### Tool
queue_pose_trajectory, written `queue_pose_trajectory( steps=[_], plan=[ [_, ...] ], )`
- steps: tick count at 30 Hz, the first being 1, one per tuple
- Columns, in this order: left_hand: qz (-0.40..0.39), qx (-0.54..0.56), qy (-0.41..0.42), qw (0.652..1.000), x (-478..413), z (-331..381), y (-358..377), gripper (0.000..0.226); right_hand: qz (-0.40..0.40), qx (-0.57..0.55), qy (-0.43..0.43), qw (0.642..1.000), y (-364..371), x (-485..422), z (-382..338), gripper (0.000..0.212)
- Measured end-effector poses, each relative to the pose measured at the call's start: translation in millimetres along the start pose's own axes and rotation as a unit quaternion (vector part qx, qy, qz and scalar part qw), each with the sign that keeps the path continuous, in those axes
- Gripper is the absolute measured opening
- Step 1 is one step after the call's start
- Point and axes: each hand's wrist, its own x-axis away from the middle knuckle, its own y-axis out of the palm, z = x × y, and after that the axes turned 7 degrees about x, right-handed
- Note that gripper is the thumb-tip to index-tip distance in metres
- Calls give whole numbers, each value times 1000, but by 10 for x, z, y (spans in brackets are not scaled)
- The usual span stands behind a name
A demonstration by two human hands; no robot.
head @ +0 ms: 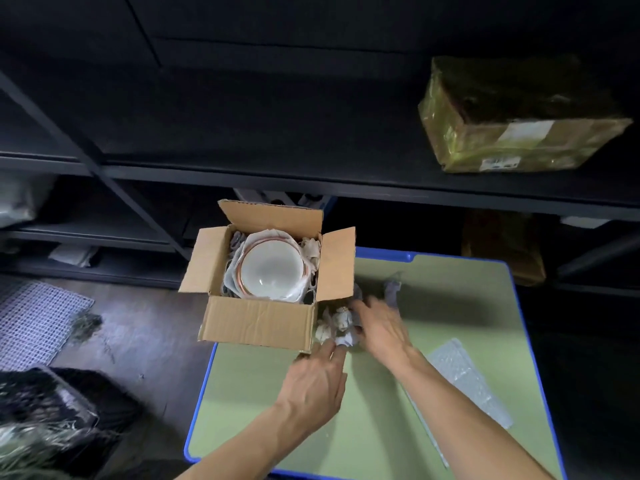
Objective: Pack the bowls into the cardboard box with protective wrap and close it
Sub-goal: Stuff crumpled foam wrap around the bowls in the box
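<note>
touching the crumpled wrap (337, 325) beside the box (256, 320), our left hand (311, 386) has straight fingers (332, 353); our right hand (381, 327) is too blurry to tell.

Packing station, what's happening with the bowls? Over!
Left hand and right hand touching crumpled wrap beside box. Bowl inside, padded, flaps open. Nothing over the box.
</note>
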Motion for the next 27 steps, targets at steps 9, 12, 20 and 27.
queue_pose_trajectory(
  steps=[9, 12, 20, 27],
  plan=[
    [27, 61, -47, 997, -45, 13, 32, 67, 103, -85, 53, 990, -130, 415, 123, 5],
    [48, 133, -1, 990, -95, 65, 51, 71, 102, -127, 53, 985, -199, 610, 189, 15],
    [117, 222, 59, 966, -60, 195, -89, 43, 79, -232, -26, 969, -370, 961, 109, 30],
    [188, 270, 103, 939, 243, 131, -527, 30, 96, -312, -61, 943, -802, 947, -144, 31]
  ],
)
